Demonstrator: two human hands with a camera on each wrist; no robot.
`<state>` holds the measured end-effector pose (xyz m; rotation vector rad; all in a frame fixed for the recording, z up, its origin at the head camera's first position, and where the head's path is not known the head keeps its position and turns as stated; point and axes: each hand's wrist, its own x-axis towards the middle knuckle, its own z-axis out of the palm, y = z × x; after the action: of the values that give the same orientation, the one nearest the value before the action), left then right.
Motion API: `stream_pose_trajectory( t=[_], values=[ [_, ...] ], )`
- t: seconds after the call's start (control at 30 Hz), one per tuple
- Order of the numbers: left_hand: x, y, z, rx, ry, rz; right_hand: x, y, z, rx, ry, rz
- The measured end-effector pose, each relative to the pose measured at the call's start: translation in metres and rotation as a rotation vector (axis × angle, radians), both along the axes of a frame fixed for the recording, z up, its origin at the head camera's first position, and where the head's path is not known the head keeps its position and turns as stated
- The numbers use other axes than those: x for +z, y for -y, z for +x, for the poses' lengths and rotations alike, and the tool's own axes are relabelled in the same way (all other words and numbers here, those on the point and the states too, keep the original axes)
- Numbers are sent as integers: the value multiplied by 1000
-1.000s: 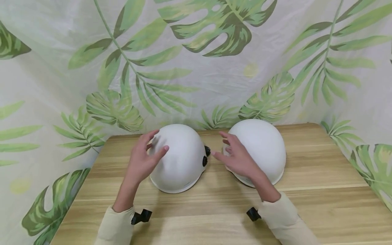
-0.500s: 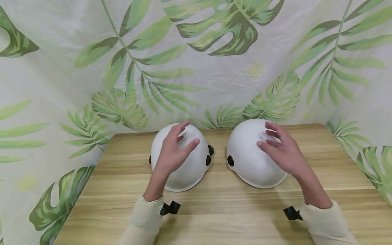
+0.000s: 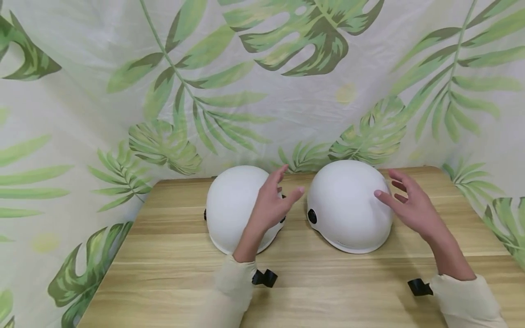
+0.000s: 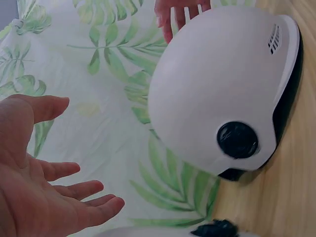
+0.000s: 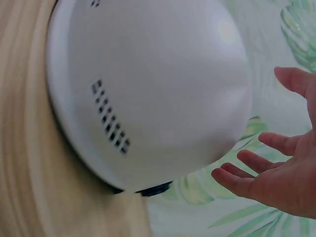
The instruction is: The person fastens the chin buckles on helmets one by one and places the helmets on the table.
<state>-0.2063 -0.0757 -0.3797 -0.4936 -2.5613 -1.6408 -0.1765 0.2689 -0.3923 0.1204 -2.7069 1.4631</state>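
Observation:
Two white helmets rest dome-up, side by side on a wooden table. My left hand [image 3: 270, 205], fingers spread and holding nothing, is raised over the right part of the left helmet [image 3: 229, 205]. On the right side of the right helmet [image 3: 344, 205], my right hand [image 3: 414, 209] hovers with parted fingers and nothing in them. In the left wrist view, the right helmet [image 4: 212, 89] shows a round black side knob [image 4: 238, 140], with the left palm [image 4: 29, 197] apart from it. The right wrist view has a row of dark vent marks on the helmet shell [image 5: 173, 98].
The wood-grain table [image 3: 164, 291] ends at a back edge just behind the helmets. A leaf-print cloth [image 3: 287, 105] hangs behind and at both sides. Black mounts [image 3: 264, 278] stick out from both cream sleeves [image 3: 463, 296].
Both hands have moved right: the left from the left helmet's left side to its right part, the right from the right helmet's left side to its right side. The helmets stay put.

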Motion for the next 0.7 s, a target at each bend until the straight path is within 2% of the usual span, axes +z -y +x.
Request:
stream_pose_trajectory(
  t=[0.23, 0.4, 0.53, 0.7],
  values=[
    [-17, -28, -4, -17, 99, -10, -16, -12, -8, 96, 122, 18],
    [-26, -41, -3, -37, 131, -35, -21, -15, -10, 123, 138, 25],
    [-31, -48, -2, -76, 111, -41, -25, -17, -11, 128, 141, 26],
    [-40, -53, -4, -130, 52, -55, -28, -17, -11, 134, 137, 15]
  ],
)
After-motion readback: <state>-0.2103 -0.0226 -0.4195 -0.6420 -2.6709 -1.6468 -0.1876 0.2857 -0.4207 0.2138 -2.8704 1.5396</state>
